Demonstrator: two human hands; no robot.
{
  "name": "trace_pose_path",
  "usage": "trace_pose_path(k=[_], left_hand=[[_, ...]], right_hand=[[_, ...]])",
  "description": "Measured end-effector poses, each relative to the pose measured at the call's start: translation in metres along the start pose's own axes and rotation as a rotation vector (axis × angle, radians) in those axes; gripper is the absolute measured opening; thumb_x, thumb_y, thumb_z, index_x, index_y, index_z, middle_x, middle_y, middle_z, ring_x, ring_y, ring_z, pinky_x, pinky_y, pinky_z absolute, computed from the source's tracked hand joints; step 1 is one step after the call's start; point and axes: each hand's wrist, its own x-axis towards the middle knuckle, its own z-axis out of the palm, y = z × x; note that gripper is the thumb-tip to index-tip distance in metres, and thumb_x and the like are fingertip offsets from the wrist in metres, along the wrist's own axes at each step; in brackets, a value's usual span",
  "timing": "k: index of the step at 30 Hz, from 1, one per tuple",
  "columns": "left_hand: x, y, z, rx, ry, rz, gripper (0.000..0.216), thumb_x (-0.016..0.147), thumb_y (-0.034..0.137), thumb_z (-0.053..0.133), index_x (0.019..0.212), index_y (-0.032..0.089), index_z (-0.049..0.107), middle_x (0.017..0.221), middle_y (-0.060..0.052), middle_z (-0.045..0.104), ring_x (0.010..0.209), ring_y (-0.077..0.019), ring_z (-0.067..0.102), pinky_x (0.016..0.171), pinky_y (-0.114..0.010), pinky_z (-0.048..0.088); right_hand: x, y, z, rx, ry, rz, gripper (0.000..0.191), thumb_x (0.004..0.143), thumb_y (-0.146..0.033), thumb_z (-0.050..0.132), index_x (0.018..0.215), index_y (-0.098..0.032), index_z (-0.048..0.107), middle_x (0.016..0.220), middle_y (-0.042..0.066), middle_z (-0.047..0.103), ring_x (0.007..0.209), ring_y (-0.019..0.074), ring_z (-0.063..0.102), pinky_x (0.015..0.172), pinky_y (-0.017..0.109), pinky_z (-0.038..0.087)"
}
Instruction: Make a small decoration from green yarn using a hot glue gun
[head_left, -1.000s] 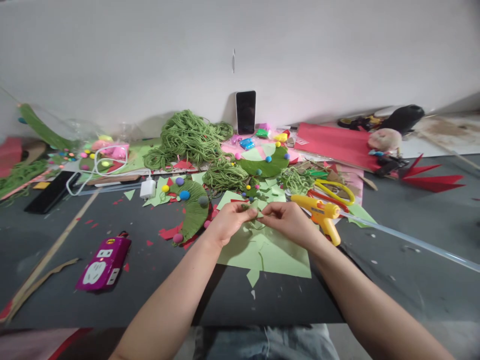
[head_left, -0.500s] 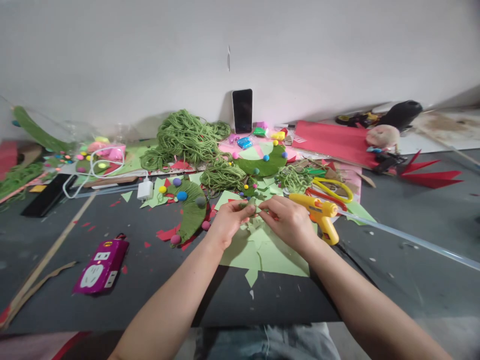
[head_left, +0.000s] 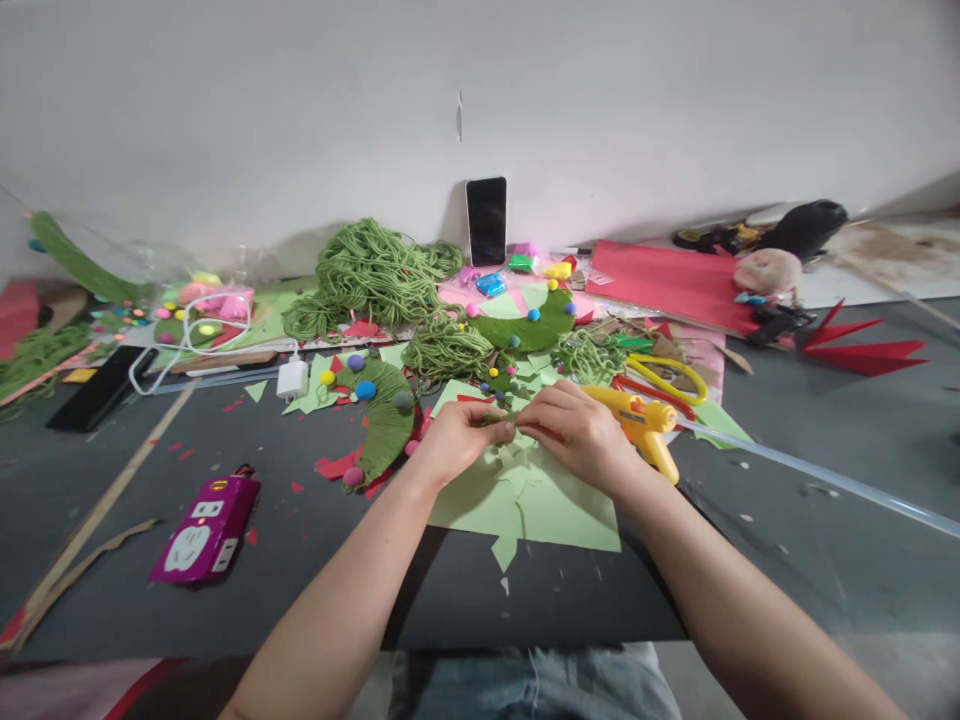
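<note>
Left hand (head_left: 469,440): we pinch a small green piece (head_left: 509,415).
Right hand (head_left: 576,432): our fingertips close beside it, grip indiscernible.
Yellow glue gun (head_left: 634,418): near our right.

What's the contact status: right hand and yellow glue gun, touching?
Cannot tell. In the head view, the right hand overlaps the edge of the yellow glue gun, hiding any contact or gap.

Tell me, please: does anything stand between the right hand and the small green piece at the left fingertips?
Nothing visible does: the right hand is at the small green piece in the left hand; the yellow glue gun lies aside.
</note>
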Motion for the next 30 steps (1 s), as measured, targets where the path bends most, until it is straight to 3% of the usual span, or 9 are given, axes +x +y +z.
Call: trace_pose_path(k=[11, 17, 20, 24, 27, 30], left_hand=[[-0.0038, 0.0085, 0.0032, 0.006, -0.1, 0.004, 0.024, 0.065, 0.037, 0.074, 0.065, 0.015, 0.066, 0.064, -0.003, 0.065, 0.063, -0.0157, 0.057, 0.066, -0.03, 0.041], [-0.0041, 0.0042, 0.0021, 0.089, -0.08, 0.025, 0.028, 0.07, 0.043, 0.07, 0.07, 0.015, 0.067, 0.069, -0.005, 0.066, 0.065, -0.017, 0.058, 0.066, -0.03, 0.042], [-0.0048, 0.0031, 0.0017, 0.119, -0.074, 0.064, 0.027, 0.072, 0.042, 0.069, 0.07, 0.016, 0.068, 0.071, -0.005, 0.066, 0.066, -0.0169, 0.057, 0.066, -0.029, 0.041], [-0.0055, 0.0012, 0.0023, 0.137, -0.082, 0.066, 0.027, 0.074, 0.043, 0.067, 0.07, 0.017, 0.068, 0.066, -0.003, 0.065, 0.062, -0.0159, 0.055, 0.061, -0.028, 0.039], [-0.0056, -0.0002, 0.0033, 0.137, -0.071, 0.053, 0.029, 0.073, 0.045, 0.067, 0.07, 0.016, 0.069, 0.064, -0.004, 0.065, 0.06, -0.016, 0.054, 0.06, -0.028, 0.038], [-0.0061, 0.0014, 0.0045, 0.102, -0.074, 0.046, 0.028, 0.072, 0.043, 0.069, 0.069, 0.016, 0.07, 0.065, -0.005, 0.066, 0.063, -0.0164, 0.056, 0.063, -0.029, 0.039]], right_hand=[[0.0016, 0.0007, -0.0032, 0.08, 0.021, 0.015, 0.016, 0.091, -0.018, 0.051, 0.087, -0.017, 0.066, 0.082, 0.006, 0.064, 0.079, 0.0186, 0.053, 0.072, 0.03, 0.046], [0.0036, -0.0001, -0.004, 0.094, 0.122, 0.161, 0.015, 0.089, -0.023, 0.055, 0.08, -0.019, 0.067, 0.078, 0.005, 0.065, 0.076, 0.0184, 0.057, 0.072, 0.031, 0.046], [0.0041, 0.0007, -0.0049, 0.263, 0.145, 0.326, 0.016, 0.089, -0.029, 0.056, 0.091, -0.02, 0.069, 0.087, 0.006, 0.068, 0.08, 0.0182, 0.061, 0.067, 0.029, 0.047], [0.0038, 0.0003, -0.007, 0.532, -0.013, 0.498, 0.038, 0.093, -0.043, 0.045, 0.117, -0.018, 0.062, 0.1, 0.008, 0.069, 0.079, 0.0174, 0.063, 0.061, 0.027, 0.047], [0.0042, -0.002, -0.0089, 0.6, -0.163, 0.494, 0.042, 0.095, -0.045, 0.04, 0.111, -0.017, 0.066, 0.087, 0.006, 0.07, 0.07, 0.0153, 0.061, 0.06, 0.026, 0.046], [0.0051, -0.0043, -0.0099, 0.703, -0.224, 0.487, 0.03, 0.089, -0.042, 0.053, 0.099, -0.018, 0.069, 0.084, 0.004, 0.071, 0.072, 0.015, 0.062, 0.063, 0.026, 0.046]])
